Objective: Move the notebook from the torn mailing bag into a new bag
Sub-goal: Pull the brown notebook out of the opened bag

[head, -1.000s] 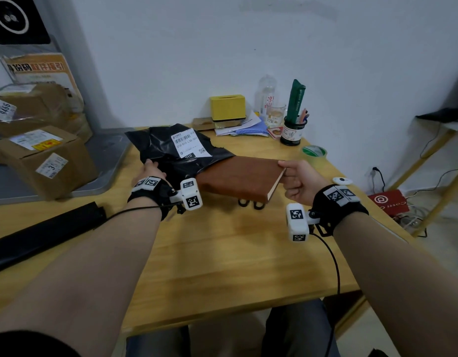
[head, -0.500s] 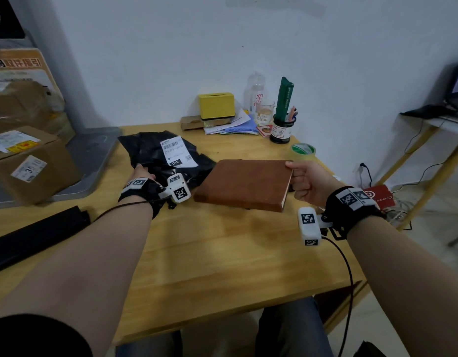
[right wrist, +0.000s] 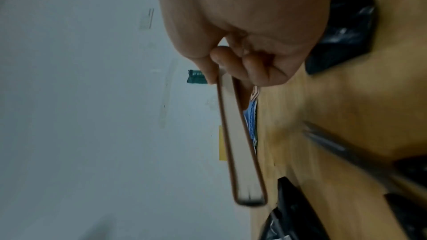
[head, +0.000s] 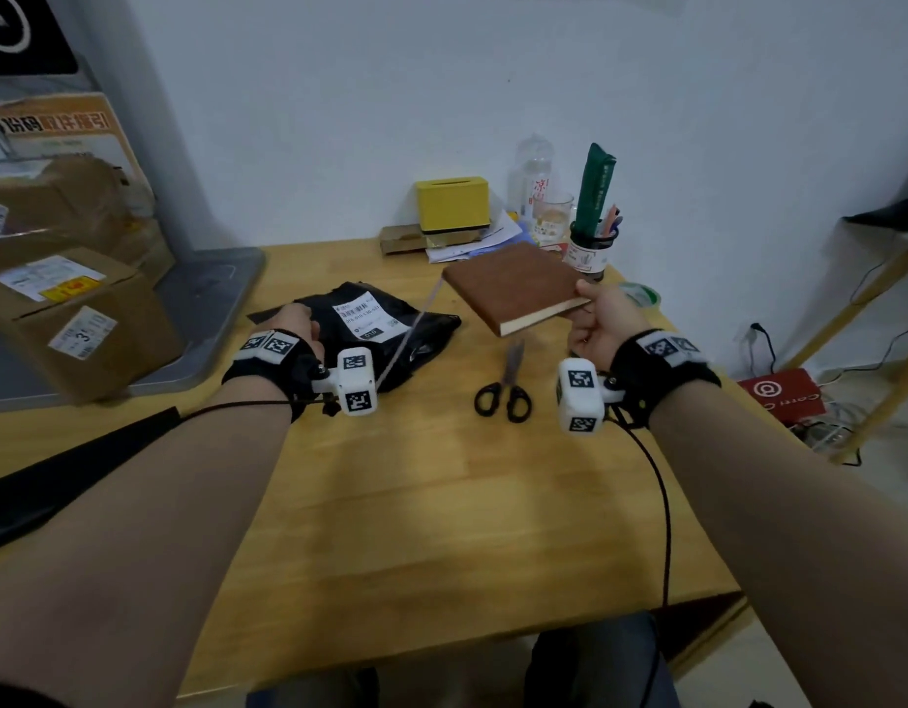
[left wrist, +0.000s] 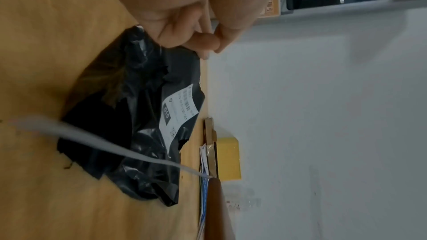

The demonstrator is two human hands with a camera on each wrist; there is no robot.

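Note:
The brown notebook (head: 513,286) is out of the bag and held in the air over the back of the table, tilted. My right hand (head: 590,319) pinches its right corner, thumb on top; the right wrist view shows the page edge (right wrist: 240,143) between thumb and fingers (right wrist: 231,65). A grey ribbon bookmark (head: 406,334) hangs from the notebook towards my left wrist. The torn black mailing bag (head: 431,327) with a white label lies crumpled on the table. My left hand (head: 293,324) has its curled fingers (left wrist: 198,43) on the bag's (left wrist: 129,116) left edge. No new bag is in view.
Black-handled scissors (head: 505,390) lie on the wooden table (head: 441,503) below the notebook. A yellow box (head: 452,204), glass, pen cup (head: 590,247) and green tape roll (head: 641,293) stand at the back. Cardboard parcels (head: 74,319) sit left; a long black object (head: 58,482) lies front left.
My right hand has drawn the notebook fully out of the black bag, then raised it up and back. The scissors under it now show. My left hand stays at the bag.

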